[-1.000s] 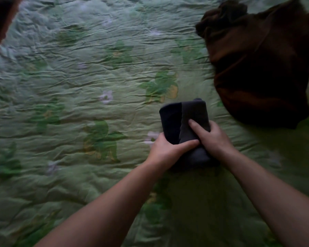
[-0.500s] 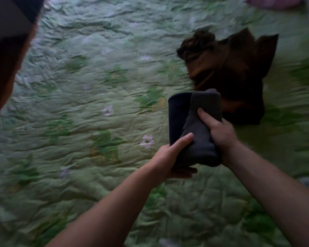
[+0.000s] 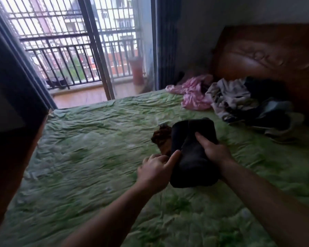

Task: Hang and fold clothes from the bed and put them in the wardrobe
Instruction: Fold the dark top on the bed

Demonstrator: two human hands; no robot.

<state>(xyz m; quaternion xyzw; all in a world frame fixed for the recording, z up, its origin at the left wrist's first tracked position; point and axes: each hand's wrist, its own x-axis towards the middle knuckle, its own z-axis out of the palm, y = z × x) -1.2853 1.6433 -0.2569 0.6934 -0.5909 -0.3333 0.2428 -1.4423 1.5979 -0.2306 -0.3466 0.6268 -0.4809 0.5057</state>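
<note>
Folded dark garment (image 3: 193,154) held above the green bed (image 3: 89,157) — gripped by right hand (image 3: 214,152), thumb on top. Left hand (image 3: 154,171) beside it, thumb touching, fingers loosely curled. Brown garment (image 3: 161,138) behind; clothes pile (image 3: 239,100) near headboard (image 3: 268,56).

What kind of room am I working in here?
Most likely a bedroom: a bed with a green quilt, a padded brown headboard and a heap of unfolded clothes by it. Barred glass doors open onto a balcony.
</note>
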